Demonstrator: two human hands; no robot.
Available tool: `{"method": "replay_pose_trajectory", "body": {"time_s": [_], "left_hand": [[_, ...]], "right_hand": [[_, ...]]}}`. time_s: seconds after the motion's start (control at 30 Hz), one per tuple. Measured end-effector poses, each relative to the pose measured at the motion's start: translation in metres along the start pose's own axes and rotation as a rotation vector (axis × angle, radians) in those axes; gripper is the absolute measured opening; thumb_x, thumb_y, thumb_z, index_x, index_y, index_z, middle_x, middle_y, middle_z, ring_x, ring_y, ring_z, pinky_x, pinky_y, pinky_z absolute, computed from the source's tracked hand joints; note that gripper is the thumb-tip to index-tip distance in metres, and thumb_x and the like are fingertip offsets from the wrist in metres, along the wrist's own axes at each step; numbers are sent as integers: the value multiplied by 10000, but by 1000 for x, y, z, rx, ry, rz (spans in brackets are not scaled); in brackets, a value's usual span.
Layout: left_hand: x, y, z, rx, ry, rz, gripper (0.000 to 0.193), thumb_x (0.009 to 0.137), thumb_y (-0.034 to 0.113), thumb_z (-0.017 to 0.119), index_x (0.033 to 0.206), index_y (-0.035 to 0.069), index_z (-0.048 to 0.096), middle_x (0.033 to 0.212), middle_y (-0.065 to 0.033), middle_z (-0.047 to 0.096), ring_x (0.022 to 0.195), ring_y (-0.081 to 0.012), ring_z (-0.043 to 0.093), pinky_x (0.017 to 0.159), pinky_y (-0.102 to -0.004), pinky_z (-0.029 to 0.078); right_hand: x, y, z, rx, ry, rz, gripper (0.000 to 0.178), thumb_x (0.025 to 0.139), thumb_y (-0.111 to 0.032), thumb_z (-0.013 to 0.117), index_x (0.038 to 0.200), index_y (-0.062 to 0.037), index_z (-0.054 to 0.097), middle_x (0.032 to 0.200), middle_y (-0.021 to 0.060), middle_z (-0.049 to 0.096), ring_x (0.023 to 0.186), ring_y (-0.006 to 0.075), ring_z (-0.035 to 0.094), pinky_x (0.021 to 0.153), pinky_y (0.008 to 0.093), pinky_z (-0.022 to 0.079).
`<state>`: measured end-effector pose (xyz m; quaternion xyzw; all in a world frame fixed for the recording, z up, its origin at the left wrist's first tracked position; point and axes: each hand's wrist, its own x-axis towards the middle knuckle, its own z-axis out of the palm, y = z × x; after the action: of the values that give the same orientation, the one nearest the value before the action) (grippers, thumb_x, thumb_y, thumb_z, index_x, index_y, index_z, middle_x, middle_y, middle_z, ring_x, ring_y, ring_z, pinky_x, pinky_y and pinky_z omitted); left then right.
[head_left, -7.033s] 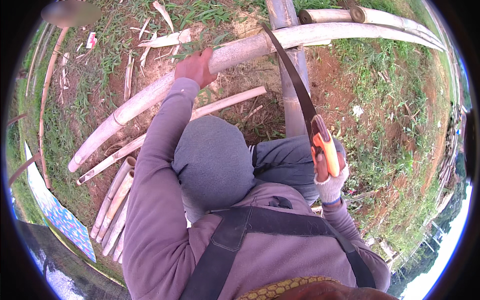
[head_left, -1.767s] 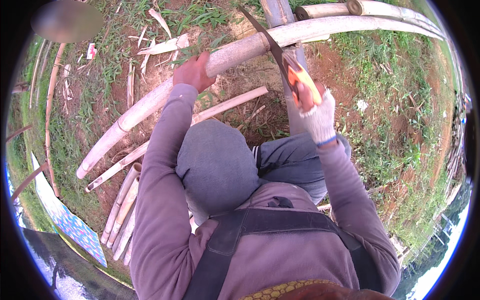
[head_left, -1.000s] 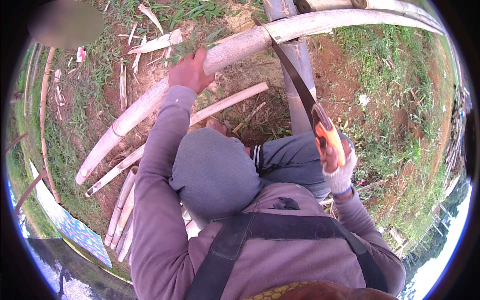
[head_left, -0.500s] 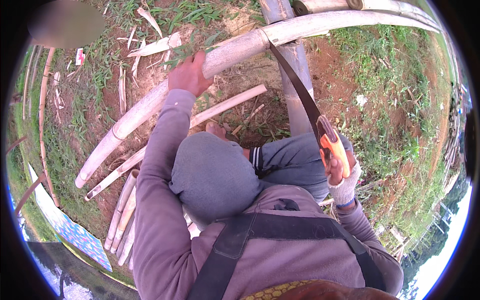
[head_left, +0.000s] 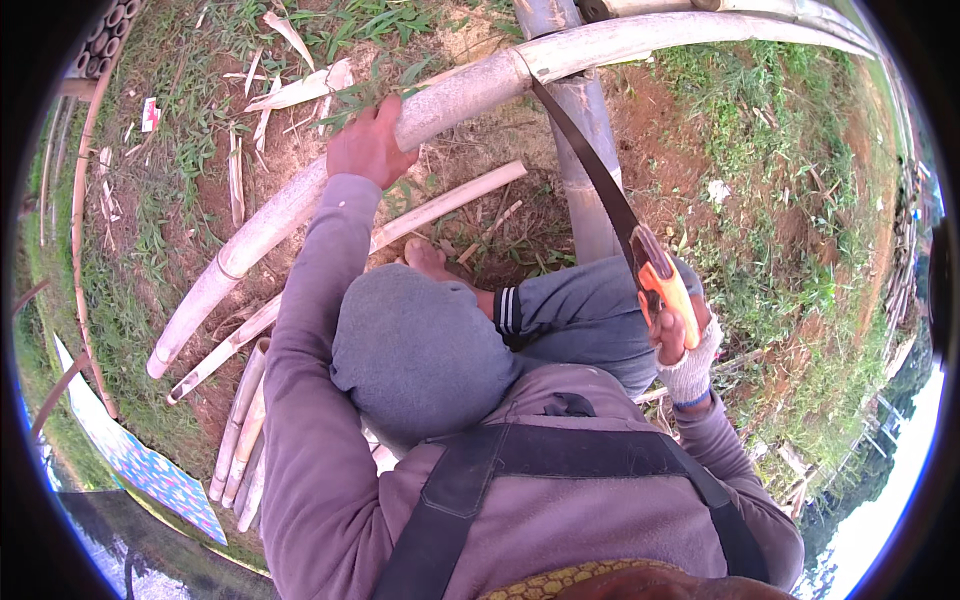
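A long pale bamboo pole [head_left: 470, 95] lies across the view, resting over a thicker grey bamboo pole [head_left: 590, 150]. My left hand [head_left: 372, 145], bare, is wrapped over the long pole left of the crossing. In my right hand [head_left: 688, 345], which wears a white glove with bare fingertips, is the orange handle of a pruning saw [head_left: 600, 180]. Its dark curved blade reaches up to the pole, with the tip end against it beside a node. My right fingers are closed round the handle.
A thinner bamboo length [head_left: 450, 205] lies on the ground near my foot. Several cut bamboo pieces [head_left: 240, 420] are stacked at the left. Dry husks [head_left: 300, 95] litter the grass and soil beyond. More poles [head_left: 640, 8] lie at the far edge; a patterned sheet [head_left: 150, 465] is at lower left.
The view has shifted slightly, bringing stacked bamboo ends into sight at the upper left. Both hands keep their grips, and the saw blade stays at nearly the same place on the pole.
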<state>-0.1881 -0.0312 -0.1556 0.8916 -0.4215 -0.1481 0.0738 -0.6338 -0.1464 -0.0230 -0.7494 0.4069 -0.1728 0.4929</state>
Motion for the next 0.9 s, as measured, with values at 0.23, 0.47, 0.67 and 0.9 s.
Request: {"method": "replay_pose_trajectory", "body": {"time_s": [0.23, 0.47, 0.67, 0.9], "left_hand": [[3, 6, 4, -7, -9, 8, 787, 788, 406, 873, 1483, 221, 554, 1279, -175, 723, 1125, -405, 735, 925, -527, 604], [0, 9, -4, 33, -18, -9, 791, 791, 427, 853, 1498, 237, 554, 1354, -162, 704, 1164, -410, 725, 975, -532, 588], [-3, 6, 5, 27, -1, 9, 783, 811, 448, 854, 1499, 228, 552, 1301, -172, 730, 1134, -407, 740, 960, -527, 595], [1, 8, -1, 56, -29, -38, 810, 802, 459, 864, 1512, 235, 545, 1344, -166, 717, 1178, -393, 727, 998, -523, 583]], "right_hand": [[100, 8, 59, -272, 115, -231, 310, 1039, -322, 720, 974, -19, 722, 678, 109, 649, 593, 286, 649, 569, 422, 485], [112, -58, 51, -187, 21, -73, 495, 1045, -486, 689, 1010, 4, 750, 665, 103, 645, 598, 204, 634, 580, 365, 495], [102, -44, 49, 90, -4, -47, 536, 1018, -493, 739, 1091, 37, 695, 725, 39, 666, 632, 95, 621, 573, 290, 487], [112, -57, 52, -15, 61, -25, 575, 1031, -499, 741, 1241, 32, 675, 876, 86, 716, 754, 126, 688, 677, 296, 546]]}}
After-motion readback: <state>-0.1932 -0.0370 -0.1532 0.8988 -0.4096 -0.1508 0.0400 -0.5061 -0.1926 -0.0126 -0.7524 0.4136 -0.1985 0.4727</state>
